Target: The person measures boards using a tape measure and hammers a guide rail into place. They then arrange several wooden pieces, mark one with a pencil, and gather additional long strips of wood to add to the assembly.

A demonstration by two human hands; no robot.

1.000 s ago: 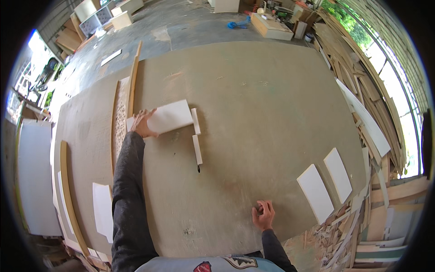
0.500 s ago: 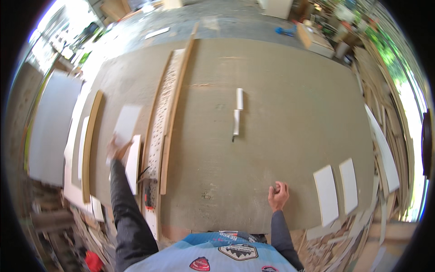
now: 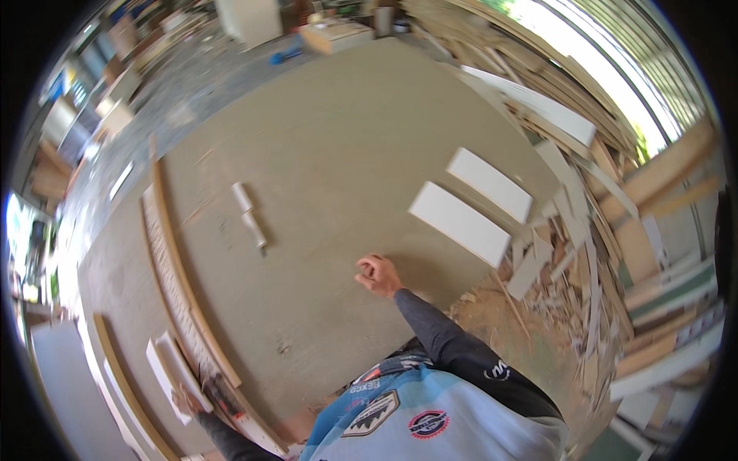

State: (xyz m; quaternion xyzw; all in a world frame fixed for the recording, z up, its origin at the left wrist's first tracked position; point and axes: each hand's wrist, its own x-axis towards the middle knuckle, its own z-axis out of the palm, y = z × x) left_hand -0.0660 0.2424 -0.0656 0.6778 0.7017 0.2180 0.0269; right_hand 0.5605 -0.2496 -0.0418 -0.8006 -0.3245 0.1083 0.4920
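Note:
At the lower left, my left hand (image 3: 184, 401) is closed over the near end of a white board (image 3: 160, 370). A second white board (image 3: 186, 367) stands close beside it, its long side toward the slotted rail. My right hand (image 3: 378, 275) hovers over the middle of the worktop, fingers curled in; whatever they hold, if anything, is too small to make out. Right of that hand, two white panels (image 3: 461, 223) lie side by side with a gap between them. Two narrow white pieces (image 3: 247, 215) lie end to end farther left.
A long perforated strip between wooden rails (image 3: 181, 276) crosses the left of the large worktop (image 3: 323, 138). A dark tool with red parts (image 3: 223, 396) sits on its near end. Another wooden strip (image 3: 127, 384) lies farther left. Offcuts (image 3: 553, 261) pile up beyond the right edge.
My view has swung to the right. The white board under my left hand has come down beside the other white board. My right hand stays curled above the worktop.

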